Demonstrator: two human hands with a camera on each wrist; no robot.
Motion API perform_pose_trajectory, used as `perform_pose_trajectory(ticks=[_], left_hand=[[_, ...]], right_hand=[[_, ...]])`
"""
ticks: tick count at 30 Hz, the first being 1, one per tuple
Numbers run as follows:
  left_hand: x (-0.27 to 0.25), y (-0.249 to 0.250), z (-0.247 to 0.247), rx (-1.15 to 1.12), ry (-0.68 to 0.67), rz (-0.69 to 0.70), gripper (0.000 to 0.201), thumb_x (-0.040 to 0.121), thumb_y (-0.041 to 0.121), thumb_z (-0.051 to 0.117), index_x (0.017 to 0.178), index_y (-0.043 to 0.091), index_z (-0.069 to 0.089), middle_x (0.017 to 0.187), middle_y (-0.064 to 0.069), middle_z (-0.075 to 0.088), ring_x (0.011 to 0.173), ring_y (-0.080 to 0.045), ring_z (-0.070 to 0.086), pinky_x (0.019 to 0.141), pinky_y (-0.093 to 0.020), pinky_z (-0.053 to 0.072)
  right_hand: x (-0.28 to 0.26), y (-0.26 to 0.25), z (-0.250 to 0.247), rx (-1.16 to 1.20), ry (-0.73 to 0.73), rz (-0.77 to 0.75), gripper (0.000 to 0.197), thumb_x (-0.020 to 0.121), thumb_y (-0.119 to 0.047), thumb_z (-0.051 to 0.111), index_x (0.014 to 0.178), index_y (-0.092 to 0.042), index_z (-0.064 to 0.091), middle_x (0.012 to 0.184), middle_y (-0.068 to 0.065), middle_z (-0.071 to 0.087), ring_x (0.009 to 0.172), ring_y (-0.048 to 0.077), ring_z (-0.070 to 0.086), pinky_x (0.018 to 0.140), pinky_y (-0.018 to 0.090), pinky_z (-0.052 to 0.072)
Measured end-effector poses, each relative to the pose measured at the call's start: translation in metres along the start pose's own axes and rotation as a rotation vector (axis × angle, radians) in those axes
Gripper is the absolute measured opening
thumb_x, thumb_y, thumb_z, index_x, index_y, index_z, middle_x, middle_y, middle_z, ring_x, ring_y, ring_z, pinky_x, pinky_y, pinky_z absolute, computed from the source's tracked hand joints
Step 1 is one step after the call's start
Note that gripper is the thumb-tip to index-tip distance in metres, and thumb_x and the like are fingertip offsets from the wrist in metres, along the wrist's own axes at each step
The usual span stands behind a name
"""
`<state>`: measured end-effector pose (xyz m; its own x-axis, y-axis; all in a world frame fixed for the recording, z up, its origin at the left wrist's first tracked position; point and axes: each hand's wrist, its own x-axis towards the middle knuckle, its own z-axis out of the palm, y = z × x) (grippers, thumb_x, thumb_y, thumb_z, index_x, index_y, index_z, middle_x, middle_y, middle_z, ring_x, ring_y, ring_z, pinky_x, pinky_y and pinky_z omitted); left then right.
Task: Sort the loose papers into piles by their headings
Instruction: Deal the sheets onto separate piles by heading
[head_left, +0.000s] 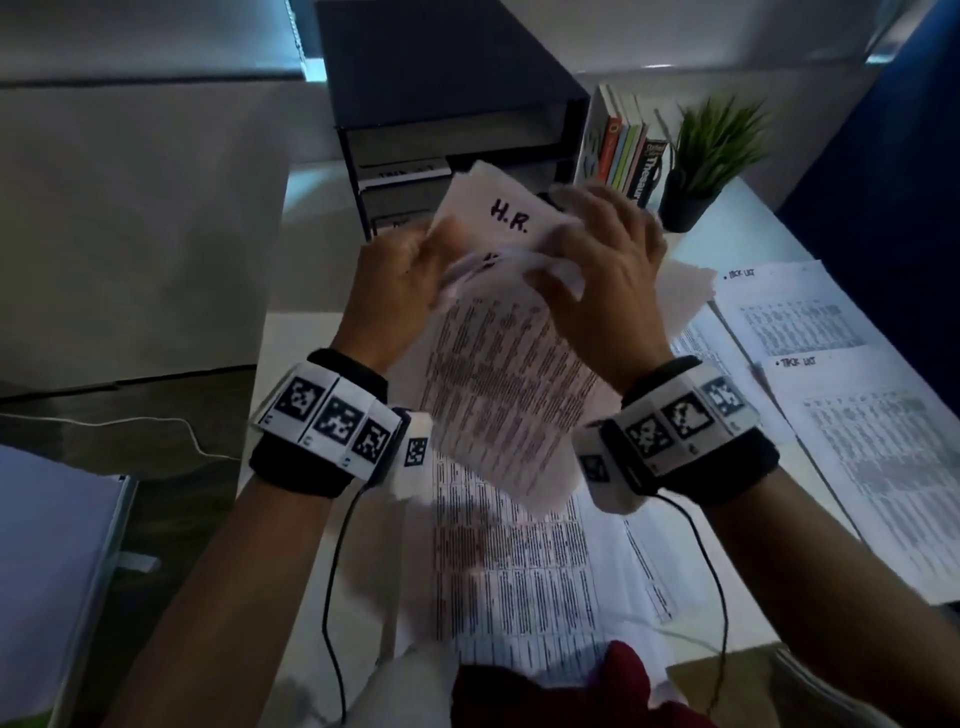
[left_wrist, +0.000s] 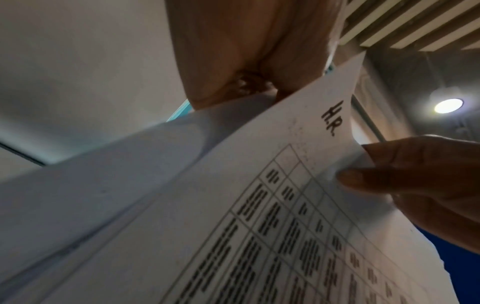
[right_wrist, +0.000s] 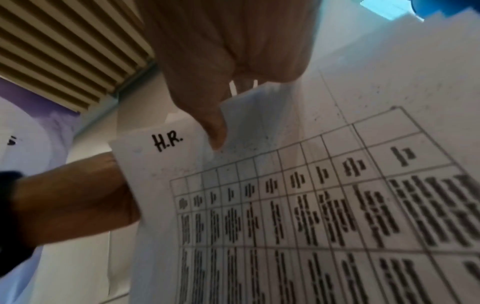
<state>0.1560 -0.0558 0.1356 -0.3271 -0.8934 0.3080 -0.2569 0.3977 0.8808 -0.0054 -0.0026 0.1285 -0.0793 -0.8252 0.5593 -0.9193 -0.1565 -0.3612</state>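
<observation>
Both hands hold a sheaf of printed sheets (head_left: 509, 374) up above the desk. The rear sheet shows the handwritten heading "H.R." (head_left: 511, 215). My left hand (head_left: 402, 280) grips the sheaf's left edge. My right hand (head_left: 602, 254) pinches the top of a front sheet and bends it toward me. In the left wrist view the "H.R." sheet (left_wrist: 285, 185) carries a table, and the right hand's thumb and finger (left_wrist: 376, 176) pinch its edge. The right wrist view shows the "H.R." heading (right_wrist: 167, 142) beside my thumb (right_wrist: 213, 127).
More printed sheets (head_left: 519, 571) lie on the white desk under the hands. Two sheets headed "Task List" (head_left: 800, 312) lie at the right. A dark letter tray (head_left: 447, 130), books (head_left: 623, 145) and a potted plant (head_left: 711, 150) stand at the back.
</observation>
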Motion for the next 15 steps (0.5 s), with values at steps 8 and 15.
perform_pose_trajectory(ticks=[8, 15], left_hand=[[-0.012, 0.010, 0.007, -0.057, 0.177, 0.117, 0.033, 0.083, 0.040, 0.063, 0.101, 0.013, 0.063, 0.078, 0.010, 0.065, 0.072, -0.003, 0.064, 0.068, -0.036, 0.056], [-0.016, 0.016, 0.001, -0.323, 0.394, 0.187, 0.017, 0.086, 0.009, 0.061, 0.093, 0.024, 0.059, 0.079, 0.026, 0.068, 0.083, 0.008, 0.063, 0.074, -0.012, 0.048]], right_hand=[[0.034, -0.013, -0.046, 0.271, 0.316, 0.059, 0.025, 0.078, -0.015, 0.060, 0.100, -0.003, 0.058, 0.095, -0.017, 0.052, 0.091, 0.006, 0.055, 0.092, 0.052, 0.043], [0.006, 0.028, -0.048, 0.950, 0.550, 0.481, 0.066, 0.071, -0.004, 0.061, 0.130, 0.000, 0.031, 0.121, 0.006, 0.049, 0.108, 0.007, 0.050, 0.094, 0.019, 0.043]])
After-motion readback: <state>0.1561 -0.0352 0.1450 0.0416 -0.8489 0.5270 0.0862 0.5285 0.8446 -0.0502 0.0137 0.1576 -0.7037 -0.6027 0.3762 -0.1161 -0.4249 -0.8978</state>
